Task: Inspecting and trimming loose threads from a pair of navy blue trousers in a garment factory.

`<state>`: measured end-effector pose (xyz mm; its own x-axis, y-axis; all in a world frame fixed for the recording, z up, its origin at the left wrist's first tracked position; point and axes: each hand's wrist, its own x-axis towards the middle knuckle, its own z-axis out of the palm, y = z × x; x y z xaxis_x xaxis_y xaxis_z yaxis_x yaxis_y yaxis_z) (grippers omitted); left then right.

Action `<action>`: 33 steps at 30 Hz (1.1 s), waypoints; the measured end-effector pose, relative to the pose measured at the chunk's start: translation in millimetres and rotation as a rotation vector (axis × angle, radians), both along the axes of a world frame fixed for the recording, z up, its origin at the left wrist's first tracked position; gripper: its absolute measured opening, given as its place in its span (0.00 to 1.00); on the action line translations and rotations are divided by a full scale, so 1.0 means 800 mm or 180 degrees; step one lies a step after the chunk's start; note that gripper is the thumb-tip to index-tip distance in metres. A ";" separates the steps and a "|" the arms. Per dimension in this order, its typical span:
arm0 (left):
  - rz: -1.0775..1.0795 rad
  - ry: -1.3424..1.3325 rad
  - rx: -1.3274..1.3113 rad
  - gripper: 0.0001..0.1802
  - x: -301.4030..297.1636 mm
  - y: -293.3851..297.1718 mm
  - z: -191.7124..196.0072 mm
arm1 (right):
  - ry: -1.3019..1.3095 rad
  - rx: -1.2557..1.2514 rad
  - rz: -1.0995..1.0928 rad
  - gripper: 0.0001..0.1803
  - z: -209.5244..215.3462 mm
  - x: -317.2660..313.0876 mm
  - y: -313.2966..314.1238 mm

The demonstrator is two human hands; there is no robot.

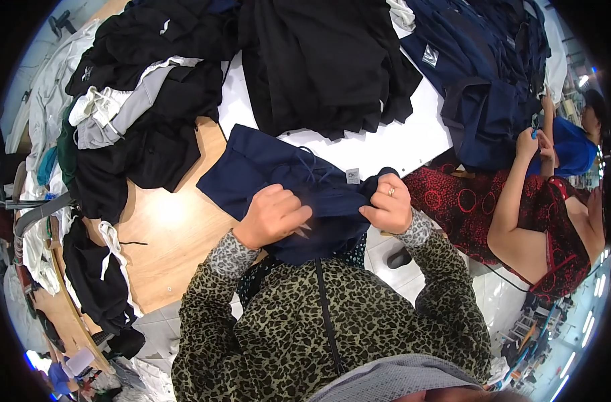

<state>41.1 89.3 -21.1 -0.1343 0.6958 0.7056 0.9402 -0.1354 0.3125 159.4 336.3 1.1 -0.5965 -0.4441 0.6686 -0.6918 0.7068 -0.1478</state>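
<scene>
My left hand [272,216] is closed in a fist over a navy drawstring garment [279,157]. Two short pointed metal tips, like those of thread snips [303,230], stick out below its fingers; the rest is hidden in the fist. On the right, my right hand [390,203], with a ring on one finger, pinches a bunched edge of the same garment. The cloth stretches between both hands and hangs off the table edge toward my body. Its cord [311,164] lies loose on top, and a small pale label [352,176] shows near my right hand.
Black garments [319,60] are heaped ahead on a white table surface [426,127]. More black, grey and white clothes [138,100] lie at left by a wooden tabletop [171,241]. Navy garments [480,74] fill the far right. A co-worker in red-and-black patterned clothing [466,208] is close on my right.
</scene>
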 end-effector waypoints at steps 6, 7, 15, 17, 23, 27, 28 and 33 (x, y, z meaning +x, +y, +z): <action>0.0089 0.0736 0.0376 0.14 0.004 -0.004 -0.012 | 0.0499 0.0361 -0.0050 0.13 -0.006 0.005 -0.001; 0.0127 0.0825 0.0454 0.14 0.006 -0.005 -0.012 | 0.0617 0.0381 -0.0063 0.13 -0.007 0.006 -0.002; 0.0134 0.0971 0.0601 0.14 0.008 -0.008 -0.016 | 0.0808 0.0454 -0.0145 0.13 -0.010 0.009 -0.003; 0.0133 0.0982 0.0604 0.14 0.007 -0.008 -0.016 | 0.0825 0.0476 -0.0158 0.13 -0.011 0.008 -0.002; 0.0141 0.0986 0.0626 0.14 0.005 -0.007 -0.015 | 0.0821 0.0466 -0.0188 0.14 -0.013 0.007 0.000; 0.0114 0.0768 0.0456 0.14 0.001 -0.008 -0.014 | 0.0401 0.0263 -0.0177 0.15 -0.015 0.007 0.005; 0.0108 0.0671 0.0408 0.14 0.001 -0.007 -0.014 | 0.0324 0.0064 -0.0212 0.15 -0.018 0.005 0.005; 0.0123 0.0580 0.0387 0.12 0.004 -0.001 -0.008 | 0.0034 -0.0240 -0.0269 0.14 -0.023 0.004 -0.002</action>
<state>44.5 88.5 -27.4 -0.0218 0.6010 0.7990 0.9849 -0.1244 0.1204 162.6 334.8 -16.9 -0.6222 -0.3406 0.7048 -0.6321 0.7498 -0.1956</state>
